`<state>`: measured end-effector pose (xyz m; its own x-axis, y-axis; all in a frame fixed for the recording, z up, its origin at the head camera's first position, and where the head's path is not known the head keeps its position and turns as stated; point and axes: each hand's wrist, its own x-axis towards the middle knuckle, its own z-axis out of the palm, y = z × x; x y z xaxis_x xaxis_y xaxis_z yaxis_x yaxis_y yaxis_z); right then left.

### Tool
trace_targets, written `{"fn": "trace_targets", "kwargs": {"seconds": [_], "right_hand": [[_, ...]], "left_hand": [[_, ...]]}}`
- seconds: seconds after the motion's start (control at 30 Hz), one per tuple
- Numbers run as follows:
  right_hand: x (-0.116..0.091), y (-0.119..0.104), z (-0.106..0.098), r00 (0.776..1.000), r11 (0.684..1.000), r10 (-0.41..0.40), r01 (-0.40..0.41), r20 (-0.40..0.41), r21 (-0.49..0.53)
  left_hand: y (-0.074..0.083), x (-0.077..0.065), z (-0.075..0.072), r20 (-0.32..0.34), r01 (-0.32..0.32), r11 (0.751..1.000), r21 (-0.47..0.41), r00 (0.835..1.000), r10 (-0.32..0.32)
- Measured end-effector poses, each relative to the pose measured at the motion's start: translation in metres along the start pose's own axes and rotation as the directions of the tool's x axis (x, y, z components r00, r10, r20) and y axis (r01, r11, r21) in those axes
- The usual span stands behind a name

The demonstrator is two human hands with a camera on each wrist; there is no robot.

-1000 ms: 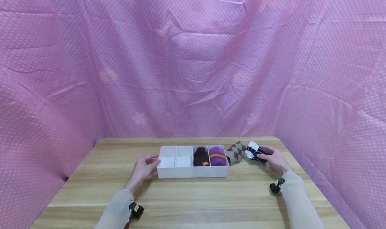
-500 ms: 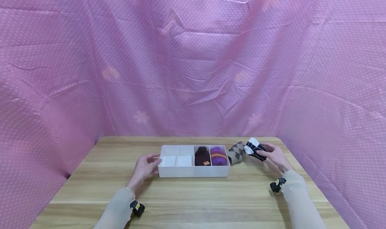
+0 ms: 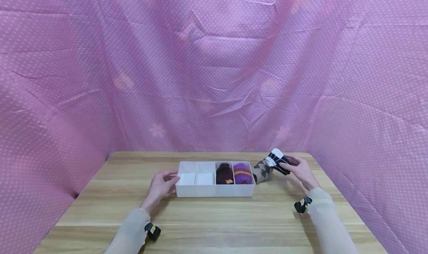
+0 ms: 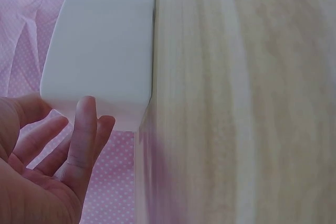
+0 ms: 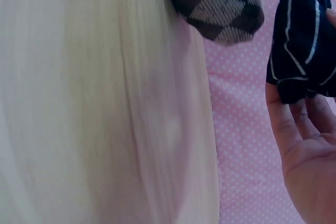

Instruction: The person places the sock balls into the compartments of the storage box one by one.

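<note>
- Pink dotted cloth [image 3: 67,97] hung on the left, behind and on the right of the wood-grain table [image 3: 217,224].
- The left hand [image 3: 160,185] touched the left end of the white box [image 3: 214,191], its fingers fairly straight and spread against that end, thumb at the rim.
- The box sat upright on the table, divided into four compartments; a dark brown bundle [image 3: 224,175] filled the third from the left.
- A purple bundle [image 3: 242,177] with an orange band lay in the fourth.
- Just right of the box lay an argyle sock [image 3: 262,170] in greys.
- The black-and-white bundle [image 3: 279,161] tilted up and leftward, overlapping the sock in the head view, though the right wrist view seemed to show a gap between them.
- The right hand [image 3: 302,172] pinched the bundle's right end between thumb and fingers; most of it stuck out leftward beyond the fingertips.
</note>
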<state>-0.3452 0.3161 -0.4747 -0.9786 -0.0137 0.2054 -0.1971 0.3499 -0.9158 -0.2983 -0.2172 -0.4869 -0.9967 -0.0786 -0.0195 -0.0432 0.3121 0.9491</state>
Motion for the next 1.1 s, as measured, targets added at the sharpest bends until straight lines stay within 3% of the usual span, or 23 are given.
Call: {"fn": "trace_targets", "kwargs": {"seconds": [0.3, 0.53, 0.77, 1.1], "right_hand": [[0.004, -0.007, 0.018, 0.998, 0.994, -0.034, 0.039, -0.049, 0.104], [0.006, -0.018, 0.034, 0.996, 0.993, -0.039, 0.047, -0.076, 0.105], [0.007, -0.029, 0.055, 0.996, 0.993, -0.053, 0.061, -0.072, 0.1], [0.006, -0.037, 0.085, 0.994, 0.978, -0.103, 0.108, -0.034, 0.178]], "left_hand": [[0.001, 0.0, -0.001, 0.006, 0.008, 1.0, -0.008, 1.0, -0.008], [-0.001, 0.003, -0.002, 0.014, 0.006, 1.0, -0.015, 1.0, -0.005], [-0.002, 0.005, -0.003, 0.03, -0.007, 1.0, -0.024, 1.0, 0.007], [-0.001, 0.006, -0.004, 0.027, 0.003, 1.0, -0.012, 1.0, -0.003]]}}
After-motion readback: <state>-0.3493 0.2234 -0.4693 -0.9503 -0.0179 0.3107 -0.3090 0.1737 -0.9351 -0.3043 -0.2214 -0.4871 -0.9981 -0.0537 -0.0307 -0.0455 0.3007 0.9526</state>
